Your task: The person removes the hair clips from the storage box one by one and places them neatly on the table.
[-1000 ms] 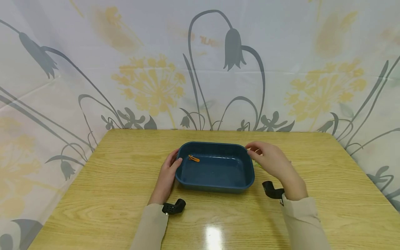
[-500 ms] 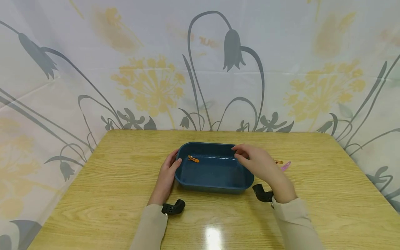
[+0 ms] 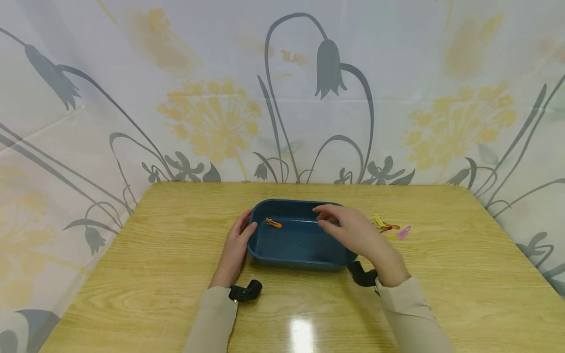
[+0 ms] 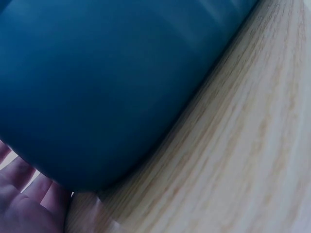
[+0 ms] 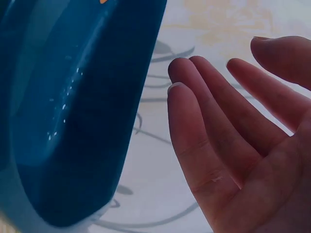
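A dark blue rectangular tub (image 3: 304,267) stands on the wooden table. My left hand (image 3: 236,247) grips its left end, thumb at the rim and fingers along the outer wall. The left wrist view shows those fingers (image 4: 36,189) against the blue side. Inside the tub, near its left end, lies an orange hair clip (image 3: 273,223). Over the tub's right part hovers my right hand (image 3: 353,230). The right wrist view shows its fingers (image 5: 187,136) extended and apart, holding nothing, beside the tub wall (image 5: 97,116).
Several hair clips lie on the table right of the tub: a pink one (image 3: 403,232), a brownish one (image 3: 390,227) and yellow ones, partly behind my right hand. A patterned cloth (image 3: 282,98) hangs along the table's back edge.
My right hand has moved left, from the tub's right rim to above its inside. The hair clips on the right have come into view. My left hand and the tub stay put.
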